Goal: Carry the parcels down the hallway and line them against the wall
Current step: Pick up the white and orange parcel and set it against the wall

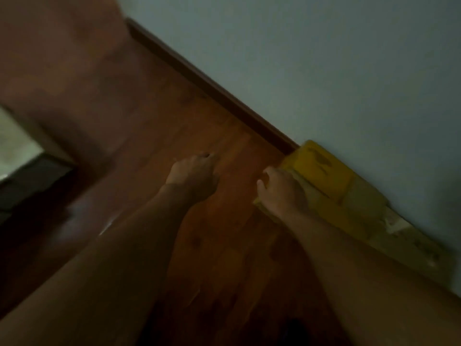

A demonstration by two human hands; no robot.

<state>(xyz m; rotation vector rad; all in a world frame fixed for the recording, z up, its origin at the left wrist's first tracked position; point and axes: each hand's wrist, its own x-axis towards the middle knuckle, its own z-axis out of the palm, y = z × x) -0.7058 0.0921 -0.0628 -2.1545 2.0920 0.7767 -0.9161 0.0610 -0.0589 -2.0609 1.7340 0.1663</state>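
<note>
A yellow cardboard parcel [321, 171] with yellow tape lies on the wooden floor, pushed up against the pale wall. Another brown parcel [399, 236] lies beside it along the same wall, toward the right. My right hand [282, 193] rests on the near corner of the yellow parcel, fingers curled over its edge. My left hand [194, 176] hovers over bare floor to the left of the parcel, fingers curled in and holding nothing. The view is dim and blurred.
A dark skirting board [207, 83] runs along the foot of the pale wall [324, 71]. Reddish wooden floor [149, 121] stretches to the left. A doorway or lighter opening [17, 146] shows at the left edge.
</note>
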